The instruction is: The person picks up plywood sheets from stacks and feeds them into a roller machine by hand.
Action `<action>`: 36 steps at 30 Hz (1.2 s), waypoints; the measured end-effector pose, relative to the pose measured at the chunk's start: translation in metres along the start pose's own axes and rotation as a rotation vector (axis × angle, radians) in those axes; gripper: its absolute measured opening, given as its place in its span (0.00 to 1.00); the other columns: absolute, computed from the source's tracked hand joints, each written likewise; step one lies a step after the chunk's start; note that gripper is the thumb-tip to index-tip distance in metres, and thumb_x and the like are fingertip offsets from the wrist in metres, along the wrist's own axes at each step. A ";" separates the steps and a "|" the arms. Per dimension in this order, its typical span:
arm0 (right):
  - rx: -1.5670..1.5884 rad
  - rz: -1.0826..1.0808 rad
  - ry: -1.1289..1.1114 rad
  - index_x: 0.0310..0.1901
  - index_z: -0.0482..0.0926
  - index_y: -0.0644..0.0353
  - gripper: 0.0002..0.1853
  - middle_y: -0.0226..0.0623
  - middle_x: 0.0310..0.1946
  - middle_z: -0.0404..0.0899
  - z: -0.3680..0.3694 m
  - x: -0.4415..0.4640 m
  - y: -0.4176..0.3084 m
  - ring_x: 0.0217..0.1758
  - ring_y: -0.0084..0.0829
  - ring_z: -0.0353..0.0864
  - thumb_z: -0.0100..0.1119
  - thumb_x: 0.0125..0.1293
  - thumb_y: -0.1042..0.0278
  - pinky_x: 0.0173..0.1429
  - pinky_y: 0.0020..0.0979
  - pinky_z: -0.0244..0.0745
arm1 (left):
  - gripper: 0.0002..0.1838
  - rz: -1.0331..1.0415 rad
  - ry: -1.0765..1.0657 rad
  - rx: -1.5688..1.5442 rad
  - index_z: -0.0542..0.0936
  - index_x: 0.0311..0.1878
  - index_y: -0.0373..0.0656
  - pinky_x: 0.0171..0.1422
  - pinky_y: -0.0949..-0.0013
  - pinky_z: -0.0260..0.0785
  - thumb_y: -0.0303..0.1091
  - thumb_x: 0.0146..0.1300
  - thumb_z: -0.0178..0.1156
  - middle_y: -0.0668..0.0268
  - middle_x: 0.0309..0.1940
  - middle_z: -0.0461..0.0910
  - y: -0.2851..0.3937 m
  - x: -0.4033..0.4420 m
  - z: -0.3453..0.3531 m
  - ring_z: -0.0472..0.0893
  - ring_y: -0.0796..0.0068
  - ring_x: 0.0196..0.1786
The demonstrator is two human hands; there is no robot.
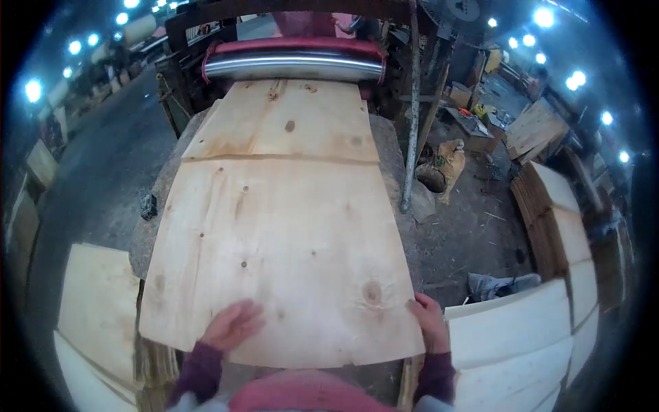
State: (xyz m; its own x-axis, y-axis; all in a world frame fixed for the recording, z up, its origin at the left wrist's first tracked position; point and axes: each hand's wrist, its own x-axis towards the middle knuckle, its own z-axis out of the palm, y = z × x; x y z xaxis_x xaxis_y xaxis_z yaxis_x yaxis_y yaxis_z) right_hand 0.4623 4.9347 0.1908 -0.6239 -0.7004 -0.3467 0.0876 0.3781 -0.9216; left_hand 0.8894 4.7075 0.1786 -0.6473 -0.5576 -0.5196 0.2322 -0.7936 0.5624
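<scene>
A broad, pale wood veneer sheet with knots lies in front of me, its near edge close to my body. My left hand rests flat on its near left part, fingers stretched and slightly blurred. At the sheet's right edge, near the corner, my right hand is closed around the edge; the underside of its grip is hidden. Beyond it, another veneer sheet reaches toward a shiny metal roller with a red roller above.
Veneer stacks stand at left and right, with a taller stack farther right. A metal pole rises beside the machine. A sack sits on the floor. A person in red is partly visible behind the rollers.
</scene>
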 end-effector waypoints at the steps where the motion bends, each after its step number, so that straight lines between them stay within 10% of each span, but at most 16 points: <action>1: 0.189 0.061 -0.166 0.54 0.79 0.67 0.18 0.36 0.41 0.84 -0.001 0.004 -0.022 0.42 0.25 0.81 0.57 0.65 0.68 0.47 0.28 0.77 | 0.25 -0.008 0.017 -0.002 0.67 0.67 0.42 0.65 0.50 0.71 0.47 0.73 0.50 0.47 0.63 0.71 -0.010 -0.031 0.000 0.75 0.45 0.61; 7: 0.502 -0.065 -0.238 0.58 0.75 0.68 0.22 0.41 0.48 0.82 0.029 -0.040 -0.152 0.47 0.31 0.83 0.54 0.63 0.69 0.51 0.31 0.78 | 0.38 -0.358 -0.057 0.113 0.60 0.73 0.45 0.70 0.46 0.63 0.61 0.70 0.47 0.46 0.65 0.70 -0.096 -0.108 -0.051 0.71 0.48 0.67; 10: 0.772 -0.132 -0.226 0.59 0.73 0.69 0.25 0.45 0.50 0.81 0.033 -0.049 -0.138 0.49 0.35 0.83 0.52 0.62 0.65 0.54 0.33 0.78 | 0.35 0.508 0.125 -0.547 0.58 0.74 0.46 0.72 0.45 0.60 0.57 0.72 0.46 0.54 0.68 0.69 -0.059 -0.100 0.021 0.69 0.53 0.69; 17: 0.591 0.142 -0.257 0.58 0.74 0.68 0.24 0.43 0.49 0.82 0.005 0.016 0.022 0.47 0.34 0.84 0.52 0.62 0.65 0.53 0.33 0.79 | 0.26 0.512 0.251 -0.167 0.66 0.68 0.41 0.68 0.52 0.69 0.42 0.71 0.52 0.58 0.65 0.71 -0.043 -0.094 0.011 0.74 0.57 0.64; 22: 0.575 -0.011 -0.120 0.57 0.75 0.69 0.23 0.44 0.48 0.82 0.021 -0.038 -0.038 0.48 0.34 0.84 0.51 0.63 0.66 0.53 0.32 0.79 | 0.22 0.406 0.333 -0.145 0.65 0.67 0.37 0.67 0.55 0.69 0.30 0.71 0.47 0.56 0.61 0.74 -0.051 -0.101 -0.003 0.74 0.60 0.64; 24: 0.593 0.010 -0.198 0.58 0.74 0.70 0.24 0.46 0.51 0.81 0.011 -0.040 -0.060 0.50 0.34 0.83 0.51 0.63 0.65 0.55 0.32 0.78 | 0.22 0.594 0.322 0.348 0.65 0.67 0.36 0.67 0.56 0.68 0.29 0.71 0.46 0.56 0.61 0.74 -0.054 -0.113 -0.002 0.75 0.61 0.63; 26: 0.619 -0.052 -0.213 0.58 0.74 0.71 0.25 0.47 0.52 0.80 0.018 -0.057 -0.102 0.52 0.34 0.82 0.50 0.63 0.64 0.58 0.33 0.76 | 0.31 0.461 0.279 -0.245 0.61 0.71 0.39 0.71 0.52 0.65 0.31 0.65 0.53 0.55 0.65 0.70 -0.039 -0.123 0.027 0.72 0.58 0.66; 31: 1.069 0.080 -0.291 0.63 0.69 0.69 0.29 0.43 0.58 0.77 0.028 0.010 -0.062 0.58 0.37 0.78 0.47 0.72 0.50 0.62 0.36 0.73 | 0.24 0.695 0.247 0.610 0.66 0.66 0.36 0.70 0.56 0.66 0.30 0.67 0.52 0.56 0.62 0.73 0.002 -0.095 0.028 0.75 0.59 0.63; 33: 1.107 -0.059 -0.152 0.63 0.70 0.64 0.28 0.41 0.58 0.77 0.029 0.017 -0.053 0.58 0.37 0.78 0.46 0.73 0.49 0.62 0.38 0.73 | 0.23 0.529 0.162 -0.149 0.66 0.66 0.34 0.68 0.59 0.68 0.27 0.68 0.51 0.56 0.61 0.74 0.029 -0.052 0.025 0.75 0.60 0.62; 36: 0.676 -0.140 0.032 0.61 0.73 0.58 0.24 0.41 0.58 0.77 0.035 0.032 0.010 0.58 0.40 0.78 0.51 0.72 0.51 0.61 0.40 0.74 | 0.20 0.578 0.187 -0.159 0.70 0.62 0.36 0.64 0.62 0.71 0.28 0.68 0.53 0.57 0.58 0.76 0.067 -0.020 0.050 0.77 0.65 0.60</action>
State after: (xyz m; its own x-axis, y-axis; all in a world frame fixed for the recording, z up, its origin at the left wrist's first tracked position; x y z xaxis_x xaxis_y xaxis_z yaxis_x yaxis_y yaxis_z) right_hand 0.4705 4.8946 0.1646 -0.6866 -0.6927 -0.2207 0.4628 -0.1823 -0.8675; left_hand 0.8819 4.6775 0.2590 -0.2505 -0.9292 -0.2716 0.6214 -0.3694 0.6909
